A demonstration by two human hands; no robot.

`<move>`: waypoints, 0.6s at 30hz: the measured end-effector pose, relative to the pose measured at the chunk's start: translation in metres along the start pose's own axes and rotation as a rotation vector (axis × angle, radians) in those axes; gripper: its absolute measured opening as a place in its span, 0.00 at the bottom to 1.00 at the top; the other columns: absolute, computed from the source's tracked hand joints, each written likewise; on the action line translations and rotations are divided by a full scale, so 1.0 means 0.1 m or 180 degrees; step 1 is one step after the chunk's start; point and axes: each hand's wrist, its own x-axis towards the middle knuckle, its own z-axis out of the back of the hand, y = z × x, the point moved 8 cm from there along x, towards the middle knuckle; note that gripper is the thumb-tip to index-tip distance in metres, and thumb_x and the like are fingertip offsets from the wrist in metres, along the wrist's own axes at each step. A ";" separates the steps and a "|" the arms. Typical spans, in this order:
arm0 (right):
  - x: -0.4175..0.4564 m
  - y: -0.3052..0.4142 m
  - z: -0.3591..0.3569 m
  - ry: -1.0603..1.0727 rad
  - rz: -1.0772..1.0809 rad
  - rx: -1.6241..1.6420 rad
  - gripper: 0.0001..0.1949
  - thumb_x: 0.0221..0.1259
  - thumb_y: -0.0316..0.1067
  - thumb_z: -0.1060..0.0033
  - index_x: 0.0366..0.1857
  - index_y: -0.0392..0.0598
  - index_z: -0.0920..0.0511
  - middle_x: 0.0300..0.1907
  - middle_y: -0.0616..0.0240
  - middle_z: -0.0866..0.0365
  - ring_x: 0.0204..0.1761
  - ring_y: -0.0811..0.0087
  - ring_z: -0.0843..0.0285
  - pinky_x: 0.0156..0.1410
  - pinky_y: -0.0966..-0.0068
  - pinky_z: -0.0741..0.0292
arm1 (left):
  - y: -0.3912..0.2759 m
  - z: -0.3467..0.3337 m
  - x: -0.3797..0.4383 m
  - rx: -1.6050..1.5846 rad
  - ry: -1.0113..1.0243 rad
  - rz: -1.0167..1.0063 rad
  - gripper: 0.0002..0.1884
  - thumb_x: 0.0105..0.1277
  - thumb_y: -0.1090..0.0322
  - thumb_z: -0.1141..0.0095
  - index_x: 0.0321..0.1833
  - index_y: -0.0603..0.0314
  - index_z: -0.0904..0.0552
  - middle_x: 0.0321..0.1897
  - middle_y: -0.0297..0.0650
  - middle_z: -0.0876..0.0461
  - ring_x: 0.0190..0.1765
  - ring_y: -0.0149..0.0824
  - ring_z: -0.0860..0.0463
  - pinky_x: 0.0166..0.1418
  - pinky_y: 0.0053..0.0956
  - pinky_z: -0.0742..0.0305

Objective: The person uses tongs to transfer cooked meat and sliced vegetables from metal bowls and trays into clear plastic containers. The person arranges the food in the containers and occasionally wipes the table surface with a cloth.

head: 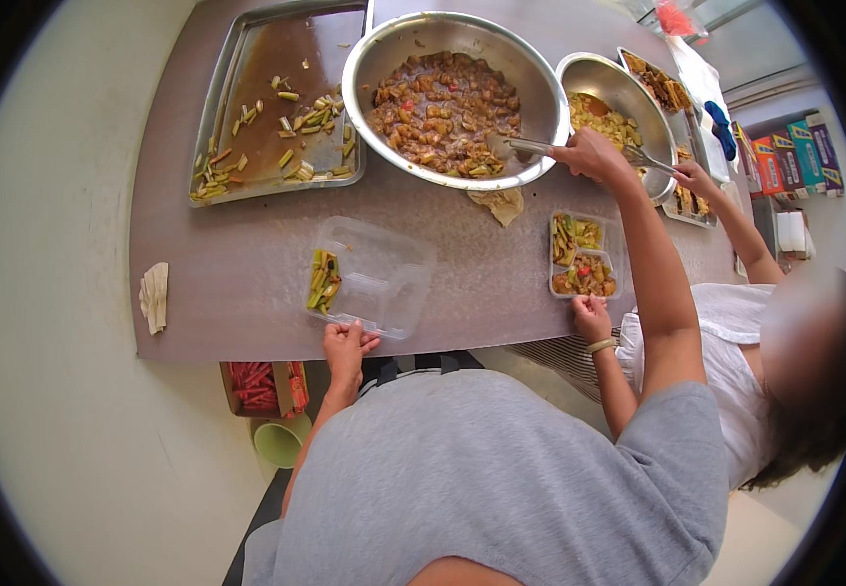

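Observation:
My left hand (349,357) holds the near edge of a clear plastic compartment container (402,253) at the table's front edge. Cut green vegetable pieces (324,280) fill its left compartment; its other compartments look bare. Reaching forward, my right hand (590,157) grips the handle of a metal serving spoon (529,146). The spoon's head rests among chunky brown stew (441,110), partly hidden, in a large steel bowl (364,40). To the left, a steel tray (251,55) holds scattered cut vegetable pieces (316,117) in brown liquid.
A person in white beside me touches a filled container (617,275) with one hand (591,315); their other hand (695,179) holds a spoon in a smaller steel bowl (650,95). Crumpled cloths (154,297) lie on the table (232,286). Below stands a green bin (280,443).

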 end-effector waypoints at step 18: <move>1.21 -0.29 0.43 -0.1092 0.0319 -0.0331 0.23 0.56 0.55 0.38 0.34 0.41 0.14 0.30 0.49 0.15 0.37 0.51 0.17 0.45 0.58 0.24 | 0.04 -0.59 -0.06 -0.0045 0.0121 0.0361 0.11 0.75 0.67 0.51 0.45 0.69 0.34 0.37 0.50 0.21 0.40 0.45 0.13 0.41 0.32 0.13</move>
